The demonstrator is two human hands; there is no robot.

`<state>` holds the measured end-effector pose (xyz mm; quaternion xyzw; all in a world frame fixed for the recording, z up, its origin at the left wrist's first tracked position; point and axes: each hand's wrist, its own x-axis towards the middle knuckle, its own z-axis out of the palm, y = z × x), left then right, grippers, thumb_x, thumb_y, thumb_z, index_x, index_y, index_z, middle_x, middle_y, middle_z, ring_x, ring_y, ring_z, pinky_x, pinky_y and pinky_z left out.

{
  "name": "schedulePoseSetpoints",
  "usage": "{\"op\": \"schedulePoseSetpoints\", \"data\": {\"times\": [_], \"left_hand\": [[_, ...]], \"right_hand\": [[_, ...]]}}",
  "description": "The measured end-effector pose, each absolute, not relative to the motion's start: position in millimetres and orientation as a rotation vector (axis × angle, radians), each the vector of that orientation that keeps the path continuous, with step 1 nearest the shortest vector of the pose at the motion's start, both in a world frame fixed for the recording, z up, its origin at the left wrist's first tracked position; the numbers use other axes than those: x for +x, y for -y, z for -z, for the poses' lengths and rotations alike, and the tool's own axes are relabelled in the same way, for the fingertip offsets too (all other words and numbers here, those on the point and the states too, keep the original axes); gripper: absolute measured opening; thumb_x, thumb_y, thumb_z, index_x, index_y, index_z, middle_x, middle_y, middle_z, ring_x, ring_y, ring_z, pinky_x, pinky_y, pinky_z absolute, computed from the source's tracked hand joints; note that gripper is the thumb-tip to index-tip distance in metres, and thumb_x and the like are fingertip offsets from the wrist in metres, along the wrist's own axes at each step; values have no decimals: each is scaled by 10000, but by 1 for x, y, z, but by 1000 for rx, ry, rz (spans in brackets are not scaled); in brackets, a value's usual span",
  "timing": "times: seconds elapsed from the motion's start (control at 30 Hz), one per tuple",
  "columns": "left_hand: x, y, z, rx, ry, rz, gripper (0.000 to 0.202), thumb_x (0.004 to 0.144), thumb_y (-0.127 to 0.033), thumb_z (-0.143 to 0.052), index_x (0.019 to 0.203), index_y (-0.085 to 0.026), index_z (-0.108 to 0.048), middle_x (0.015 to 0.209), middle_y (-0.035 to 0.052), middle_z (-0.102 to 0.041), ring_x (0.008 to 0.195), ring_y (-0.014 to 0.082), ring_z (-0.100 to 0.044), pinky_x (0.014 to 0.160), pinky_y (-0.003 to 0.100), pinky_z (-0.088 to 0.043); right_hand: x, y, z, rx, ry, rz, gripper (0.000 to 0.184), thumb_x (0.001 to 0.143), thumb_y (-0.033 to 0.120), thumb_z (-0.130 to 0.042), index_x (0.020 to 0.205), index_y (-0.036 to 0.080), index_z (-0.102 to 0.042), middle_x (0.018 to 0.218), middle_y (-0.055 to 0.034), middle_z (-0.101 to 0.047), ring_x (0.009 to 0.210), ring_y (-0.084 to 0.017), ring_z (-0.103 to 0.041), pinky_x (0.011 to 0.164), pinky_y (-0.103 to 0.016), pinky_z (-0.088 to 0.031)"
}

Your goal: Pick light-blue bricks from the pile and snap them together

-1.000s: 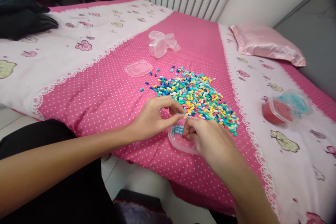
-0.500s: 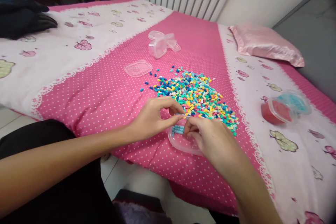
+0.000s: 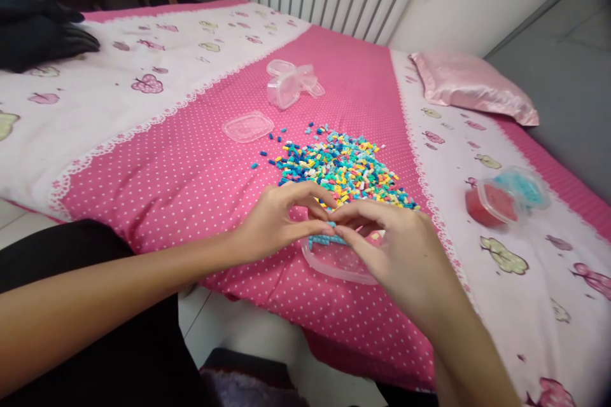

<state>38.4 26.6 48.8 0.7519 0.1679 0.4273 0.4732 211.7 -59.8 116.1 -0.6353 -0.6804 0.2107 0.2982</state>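
Near the close edge of the bed [image 3: 205,184], holding left hand [image 3: 267,222] and right hand [image 3: 403,238] tip to tip, low over a shallow clear tray [image 3: 329,272]. Pinching a small light blue piece [image 3: 331,224] between the fingers of both hands, thumbs drawn in toward forefingers. Cannot make out its shape, with most of it hidden behind fingertips. Just below, at the left side of the tray, note light blue bricks [image 3: 325,240] packed close in rows, partly covered by the thumbs. Just beyond the hands, see a loose heap [image 3: 346,165] of small bricks in dark blue, green, pale blue, yellow, white and some pink, with a few strays off to its left. Farther back, find a clear lid [image 3: 248,127] lying flat on pink dotted cloth and, behind it, some clear tubs [image 3: 287,89] bunched together. Out to the right, on the pale printed strip, note a red-filled tub [image 3: 491,205] close beside a blue-filled tub [image 3: 527,187]. Cannot identify either filling. Behind those, see a shiny pink pillow [image 3: 472,89].
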Motion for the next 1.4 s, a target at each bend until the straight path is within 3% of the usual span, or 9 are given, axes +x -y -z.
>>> {"op": "schedulePoseSetpoints", "data": {"times": [0.17, 0.33, 0.43, 0.6, 1.1, 1.4], "left_hand": [[38, -25, -50, 1863, -428, -1006, 321, 855, -435, -834, 1003, -181, -707, 898, 36, -802, 807, 177, -796, 743, 268, -636], [36, -26, -52, 1981, -425, -1017, 302, 857, -440, -833, 972, -186, -717, 848, 26, -801, 780, 164, -764, 759, 277, -595], [35, -29, -53, 2113, -512, -1053, 222, 978, -404, -695, 924, -191, -730, 848, 16, -780, 787, 146, -706, 767, 276, -538], [35, -32, -50, 2202, -621, -1000, 379, 1080, -348, -438, 876, -176, -707, 854, 29, -736, 839, 162, -657, 796, 298, -488], [36, -28, -51, 2179, -547, -923, 368, 1085, -293, -392, 918, -177, -698, 911, 37, -737, 886, 164, -670, 828, 291, -499], [35, -28, -50, 2172, -522, -901, 374, 1091, -281, -372, 929, -183, -694, 924, 37, -740, 901, 164, -666, 848, 296, -492]], "right_hand": [[212, 62, -119, -1674, 1817, -585, 243, 803, 49, -677, 869, 252, -794, 852, 49, -819, 728, -142, -760, 718, -247, -556], [219, 61, -120, -1828, 1798, -557, 241, 746, 27, -695, 787, 253, -768, 732, 64, -789, 668, -140, -748, 661, -243, -532], [229, 62, -113, -1998, 1829, -494, 233, 740, 21, -698, 760, 247, -752, 705, 44, -777, 672, -167, -748, 669, -268, -522], [230, 62, -94, -2092, 1986, -476, 208, 773, 37, -669, 767, 235, -732, 715, 5, -761, 688, -182, -724, 658, -280, -475], [212, 52, -97, -2378, 2162, -509, 208, 828, 70, -666, 857, 252, -763, 851, -21, -777, 821, -221, -719, 641, -292, -346], [212, 55, -86, -2332, 2139, -319, 174, 793, 89, -658, 785, 259, -692, 747, 9, -730, 695, -193, -642, 591, -298, -263]]}}
